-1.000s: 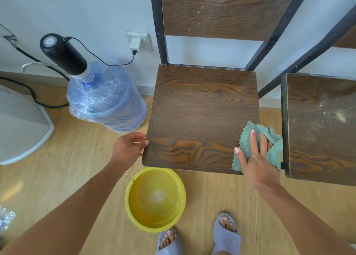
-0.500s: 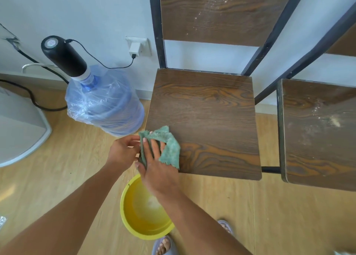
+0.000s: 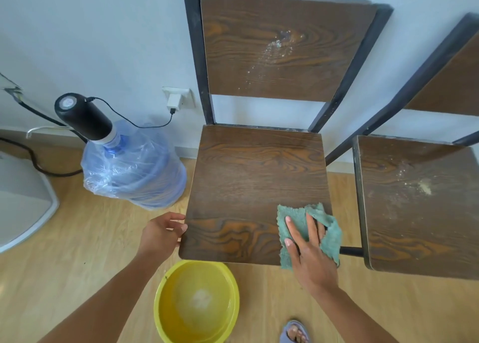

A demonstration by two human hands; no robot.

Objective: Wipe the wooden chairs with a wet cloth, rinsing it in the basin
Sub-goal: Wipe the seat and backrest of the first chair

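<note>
A dark wooden chair (image 3: 248, 182) with a black metal frame stands against the wall. White dust speckles its backrest (image 3: 280, 44). My right hand (image 3: 308, 254) presses a green cloth (image 3: 329, 228) flat on the seat's front right corner. My left hand (image 3: 160, 231) grips the seat's front left edge. A yellow basin (image 3: 166, 314) with water sits on the floor just below the seat's front edge. A second wooden chair (image 3: 414, 213) stands to the right, with dusty patches on its seat.
A large water bottle (image 3: 134, 171) wrapped in plastic, with a black pump on top, stands left of the chair. Its cable runs to a wall socket (image 3: 177, 99). A white appliance (image 3: 23, 200) sits at far left. My sandalled foot (image 3: 295, 333) is by the basin.
My right hand swept the cloth from the seat's front right corner to the front left and back to the front right. The left hand stayed on the seat's left edge.
</note>
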